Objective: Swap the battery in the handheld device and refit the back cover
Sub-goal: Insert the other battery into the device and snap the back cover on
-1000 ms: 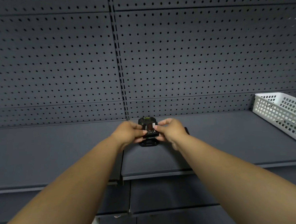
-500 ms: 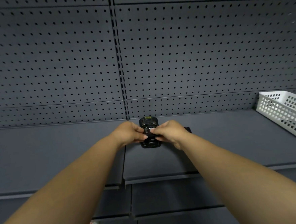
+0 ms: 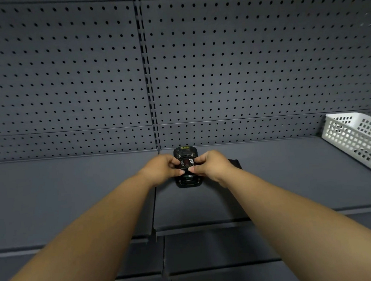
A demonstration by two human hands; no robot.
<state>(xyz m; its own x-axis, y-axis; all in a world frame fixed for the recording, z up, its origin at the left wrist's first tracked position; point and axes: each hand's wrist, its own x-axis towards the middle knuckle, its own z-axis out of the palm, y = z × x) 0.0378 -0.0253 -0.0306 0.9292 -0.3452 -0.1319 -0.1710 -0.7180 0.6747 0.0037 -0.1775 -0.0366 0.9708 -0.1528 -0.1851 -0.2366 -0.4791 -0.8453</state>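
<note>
A black handheld device (image 3: 184, 153) lies back side up on the grey shelf (image 3: 281, 177), its back cover off. A black battery (image 3: 186, 163) with a red and white label sits in its open middle. My left hand (image 3: 160, 169) grips the device's left side, thumb on the battery's near edge. My right hand (image 3: 212, 166) holds the right side, thumb and fingertips pinching the battery. A flat black piece (image 3: 235, 163), probably the back cover, lies on the shelf behind my right hand, mostly hidden.
A white perforated plastic basket (image 3: 360, 139) stands at the shelf's right end. A grey pegboard wall (image 3: 175, 64) rises behind the shelf. Lower shelves step out toward me below the front edge (image 3: 208, 224).
My right thumb and fingers have shifted over the battery's near edge and back slightly, so the label shows again. Device and left hand stay in place.
</note>
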